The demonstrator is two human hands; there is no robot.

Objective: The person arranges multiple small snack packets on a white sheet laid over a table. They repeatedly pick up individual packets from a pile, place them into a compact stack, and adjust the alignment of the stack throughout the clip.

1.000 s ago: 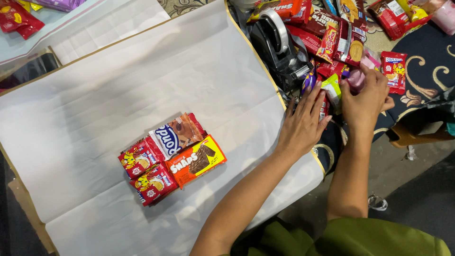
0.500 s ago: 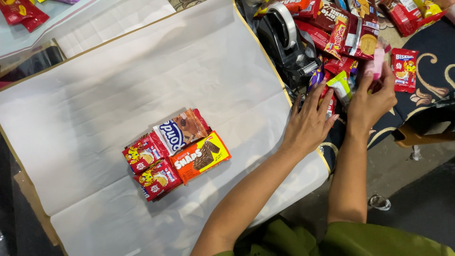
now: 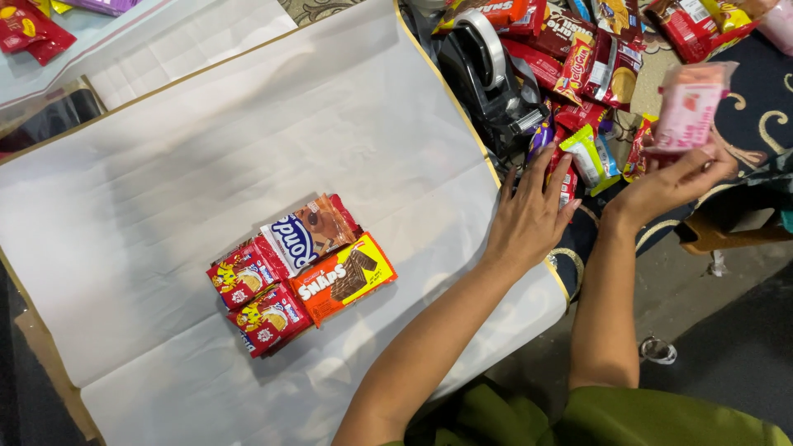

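My right hand (image 3: 671, 183) is raised at the right and holds a pink snack packet (image 3: 688, 106) by its lower edge. My left hand (image 3: 533, 213) lies flat, fingers spread, at the right edge of a large white paper sheet (image 3: 248, 124), touching small packets beside it. On the middle of the sheet sits a tight cluster of snack packs: an orange wafer pack (image 3: 343, 278), a brown and blue biscuit pack (image 3: 307, 233) and two red packs (image 3: 256, 293).
A black tape dispenser (image 3: 487, 70) stands just right of the sheet. Behind and beside it lies a heap of red and brown snack packets (image 3: 595, 49). More red packets (image 3: 29, 31) lie at the top left. A dark patterned cloth (image 3: 756, 124) covers the right side.
My right hand has lifted the pink packet up out of the heap and to the right. My left hand stays at the sheet's edge. The view has shifted slightly.
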